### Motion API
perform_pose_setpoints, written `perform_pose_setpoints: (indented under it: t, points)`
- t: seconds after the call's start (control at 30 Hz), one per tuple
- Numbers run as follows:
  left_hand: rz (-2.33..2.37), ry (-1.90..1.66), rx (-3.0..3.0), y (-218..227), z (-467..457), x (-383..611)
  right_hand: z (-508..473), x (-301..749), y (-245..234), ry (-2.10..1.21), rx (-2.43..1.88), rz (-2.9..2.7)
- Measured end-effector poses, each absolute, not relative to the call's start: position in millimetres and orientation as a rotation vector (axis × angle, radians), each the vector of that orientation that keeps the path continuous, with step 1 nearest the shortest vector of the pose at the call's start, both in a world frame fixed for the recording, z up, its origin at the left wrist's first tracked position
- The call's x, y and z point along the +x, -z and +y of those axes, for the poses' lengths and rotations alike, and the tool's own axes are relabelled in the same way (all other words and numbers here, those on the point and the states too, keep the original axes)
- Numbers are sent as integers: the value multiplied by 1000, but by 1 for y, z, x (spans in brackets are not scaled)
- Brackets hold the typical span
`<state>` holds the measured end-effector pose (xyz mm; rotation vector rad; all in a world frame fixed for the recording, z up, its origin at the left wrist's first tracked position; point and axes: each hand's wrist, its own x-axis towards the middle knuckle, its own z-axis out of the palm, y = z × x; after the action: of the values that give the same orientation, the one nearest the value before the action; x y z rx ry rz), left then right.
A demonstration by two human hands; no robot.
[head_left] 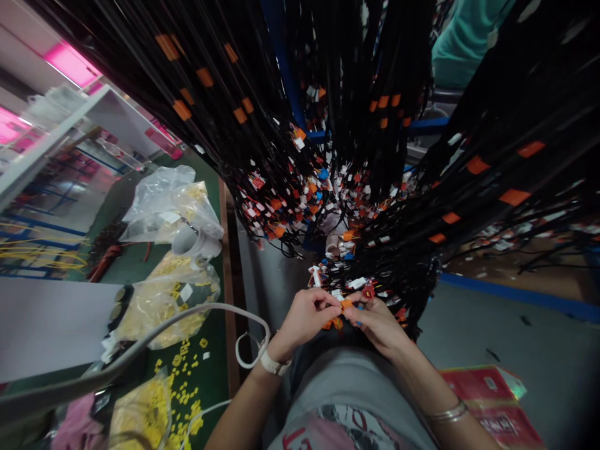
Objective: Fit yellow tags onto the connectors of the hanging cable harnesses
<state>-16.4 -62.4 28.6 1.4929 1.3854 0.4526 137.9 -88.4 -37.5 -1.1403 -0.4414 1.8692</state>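
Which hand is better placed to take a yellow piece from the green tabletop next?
Left hand, probably: it is nearer the yellow pieces on the green tabletop; the right hand sits farther across.

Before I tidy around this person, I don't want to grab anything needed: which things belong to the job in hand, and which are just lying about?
In use:
- orange piece, held between left hand and right hand
- black cables, bunched beyond the hands

Apparently lying about:
- loose yellow pieces, on the green table
- red bag, on the floor

Single head-worn view, forward and downward
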Motion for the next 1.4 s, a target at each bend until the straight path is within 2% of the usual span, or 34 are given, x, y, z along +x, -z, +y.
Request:
perform_pose_setpoints:
  t: [0.3, 0.63, 0.93, 1.4]
  points:
    - [1343, -490, 1326, -17, -61, -20, -89, 140, 37, -1855, -1114, -507]
    - [917, -454, 991, -7, -68, -20, -90, 145, 40, -1915, -1109, -611]
    - [957, -618, 1003, 1, -78, -13, -89, 144, 36, -1895, -1139, -637]
    - [1038, -670, 1114, 5, -82, -7, -89, 148, 41, -1876, -1163, -708]
